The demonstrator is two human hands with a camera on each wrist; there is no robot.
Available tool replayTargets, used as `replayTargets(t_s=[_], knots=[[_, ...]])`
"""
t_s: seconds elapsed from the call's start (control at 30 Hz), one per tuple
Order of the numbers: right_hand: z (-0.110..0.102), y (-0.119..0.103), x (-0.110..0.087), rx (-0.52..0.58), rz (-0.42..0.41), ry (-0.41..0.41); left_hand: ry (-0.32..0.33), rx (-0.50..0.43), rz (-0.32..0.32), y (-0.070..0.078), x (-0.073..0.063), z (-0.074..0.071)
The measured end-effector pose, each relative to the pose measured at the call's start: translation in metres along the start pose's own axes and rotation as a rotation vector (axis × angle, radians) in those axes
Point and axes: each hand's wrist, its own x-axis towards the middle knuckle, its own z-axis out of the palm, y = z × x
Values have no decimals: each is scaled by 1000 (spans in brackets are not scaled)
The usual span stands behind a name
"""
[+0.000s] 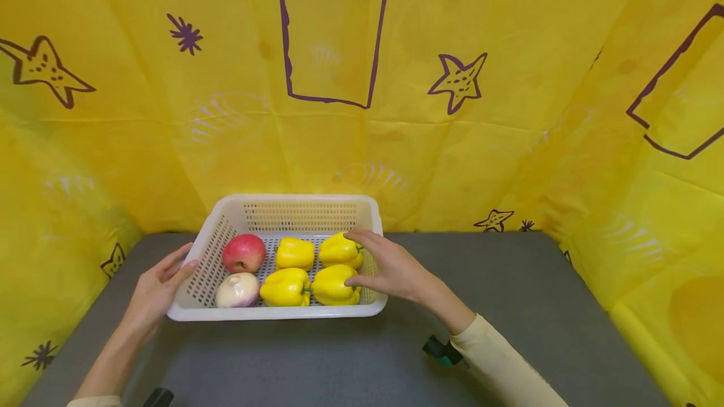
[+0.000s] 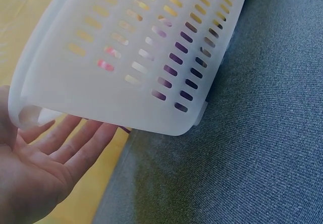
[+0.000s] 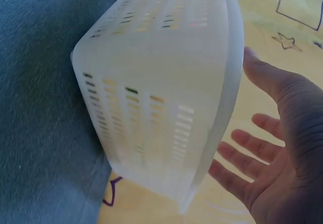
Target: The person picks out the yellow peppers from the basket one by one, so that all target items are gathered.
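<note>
A white plastic basket with slotted sides stands on the grey table. Inside it lie a red apple, a white and purple turnip-like vegetable and several yellow bell peppers. At the basket's left end is my left hand, its thumb by the rim and its fingers extended along the end. My right hand reaches over the right rim, thumb and fingers spread close to the right-hand peppers. In the right wrist view, the right fingers are loosely parted, partly hidden behind the rim.
Yellow cloth with drawn starfish and frames hangs behind and along both sides. The grey tabletop extends to the right and in front of the basket. A dark strap piece sits beside the right sleeve.
</note>
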Motion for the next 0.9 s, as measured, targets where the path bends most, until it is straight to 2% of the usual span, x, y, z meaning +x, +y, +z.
replayTargets(t_s=[0.3, 0.53, 0.73, 0.9], knots=[[11, -8, 6, -42, 21, -57, 0, -28, -12, 0, 0, 0], [22, -12, 12, -313, 9, -128, -5, -40, -25, -1, 0, 0], [26, -14, 14, -337, 28, -175, -12, -89, -28, 0, 0, 1], [27, -17, 17, -365, 63, -229, -2, -78, -35, -1, 0, 1]])
